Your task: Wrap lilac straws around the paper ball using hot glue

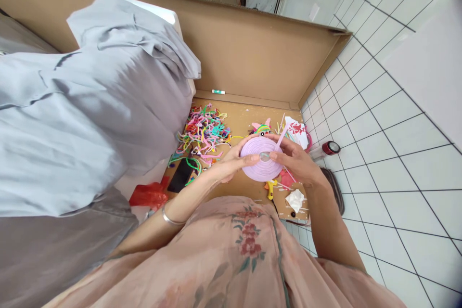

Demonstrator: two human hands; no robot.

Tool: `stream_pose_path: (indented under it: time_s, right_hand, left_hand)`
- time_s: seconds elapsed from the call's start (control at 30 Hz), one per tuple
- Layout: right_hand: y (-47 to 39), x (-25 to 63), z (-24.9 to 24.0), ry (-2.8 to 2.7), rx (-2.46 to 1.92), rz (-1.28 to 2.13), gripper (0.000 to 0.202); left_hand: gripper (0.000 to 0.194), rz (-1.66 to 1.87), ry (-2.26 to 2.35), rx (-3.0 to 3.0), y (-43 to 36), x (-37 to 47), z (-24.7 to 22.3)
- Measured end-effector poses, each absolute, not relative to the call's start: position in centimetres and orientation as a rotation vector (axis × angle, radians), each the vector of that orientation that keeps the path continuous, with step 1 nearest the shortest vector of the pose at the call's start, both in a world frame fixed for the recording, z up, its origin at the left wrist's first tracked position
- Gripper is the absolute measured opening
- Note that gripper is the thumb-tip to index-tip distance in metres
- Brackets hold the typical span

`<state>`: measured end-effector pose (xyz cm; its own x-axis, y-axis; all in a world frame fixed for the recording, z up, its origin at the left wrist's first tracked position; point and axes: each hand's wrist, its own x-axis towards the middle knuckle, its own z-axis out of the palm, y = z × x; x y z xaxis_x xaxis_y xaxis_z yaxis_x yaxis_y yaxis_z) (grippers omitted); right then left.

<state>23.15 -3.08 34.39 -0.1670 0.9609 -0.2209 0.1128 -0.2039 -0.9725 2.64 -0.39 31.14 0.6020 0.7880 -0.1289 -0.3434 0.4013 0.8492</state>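
Both hands are busy with one thing here: a lilac ribbon roll, held up over the near part of the table, right of the middle. The left hand has its thumb flat across the coil, tip almost at the hollow core. The right hand grips the other side, its thumb near the core too. Most of the other fingers are tucked behind the roll, so can't tell exactly how they're curled.

A loose ribbon end sticks up by the right thumb. Can't say if it's actually pinched or just poking out. My read is that the step in hand is steadying the roll and sorting that end. Drawing any length off would call for the left hand to keep the coil snug while the right gets a proper pinch on the end, otherwise those flat layers could slip.

Rest of the spot: fuzzy craft-stem pile toward the table's left edge, phone in the near left corner, yellow glue gun by the near edge, crumpled tissue in the near right corner. A googly-eyed craft figure sits just past the hands.
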Motion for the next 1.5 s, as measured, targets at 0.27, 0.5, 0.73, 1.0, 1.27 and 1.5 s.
stream_pose_path:
  time_s: [0.27,0.5,0.73,1.0,1.27,1.5]
  right_hand:
    - [-2.9,22.9,34.4,-1.292,-1.351,1.461,0.061]
    - [-3.0,22.6,34.7,-1.303,-1.354,1.467,0.062]
    - [-3.1,22.4,35.1,-1.295,-1.381,1.434,0.063]
    - [-3.3,22.1,35.3,-1.284,-1.355,1.44,0.054]
    - [-2.9,22.1,34.7,-1.29,-1.357,1.428,0.057]
    - [-2.4,22.1,34.3,-1.219,-1.348,1.476,0.061]
  left_hand:
    - [0.066,0.794,0.606,0.82,-0.4,3.1,31.1]
    - [0.063,0.823,0.676,0.821,-0.4,3.2,31.3]
    - [0.065,0.837,0.709,0.785,-0.3,3.3,31.2]
    - [0.062,0.797,0.693,0.758,-0.1,3.3,31.5]
    - [0.057,0.822,0.755,0.751,-0.2,3.5,31.6]
    - [0.069,0.806,0.684,0.73,-0.3,2.9,31.4]
